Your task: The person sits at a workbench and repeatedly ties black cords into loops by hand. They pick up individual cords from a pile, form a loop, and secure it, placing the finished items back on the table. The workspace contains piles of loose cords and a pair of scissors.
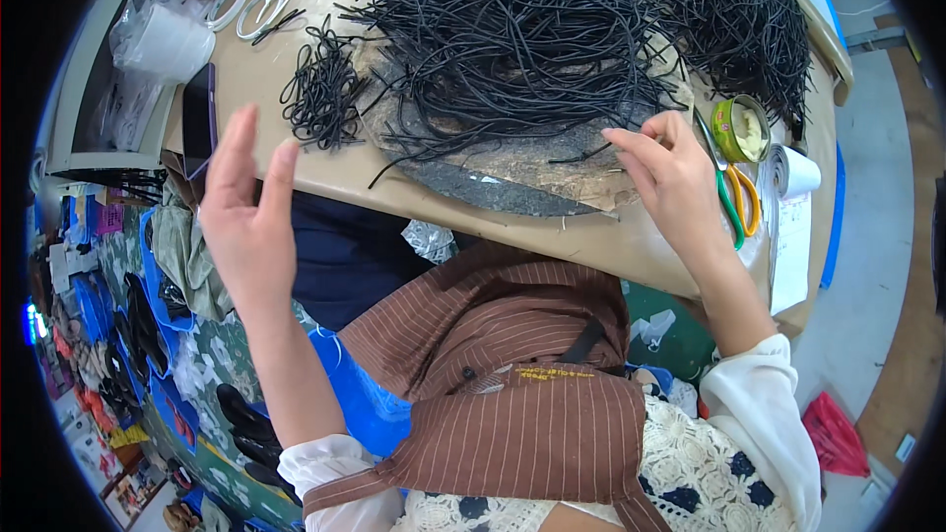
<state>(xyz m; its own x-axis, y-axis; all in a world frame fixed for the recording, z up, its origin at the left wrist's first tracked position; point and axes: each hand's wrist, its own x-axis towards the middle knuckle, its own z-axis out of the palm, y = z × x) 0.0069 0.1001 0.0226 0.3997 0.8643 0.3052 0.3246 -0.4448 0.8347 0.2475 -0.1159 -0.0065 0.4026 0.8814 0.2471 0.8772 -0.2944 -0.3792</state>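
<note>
My left hand is raised at the table's front edge, left of the cords, with thumb and fingers apart and nothing in it. At the right, my right hand has its fingertips pinched together on the end of a thin black cord. This cord lies over a worn, flat rounded board. A big tangled heap of black cords covers most of the board. Between my left hand and the heap lies a smaller bunch of looped black cords.
Right of my right hand are scissors with green and orange handles, an open green tin of pale paste and a white roll. More black cords fill the far right. A phone and white spool stand left.
</note>
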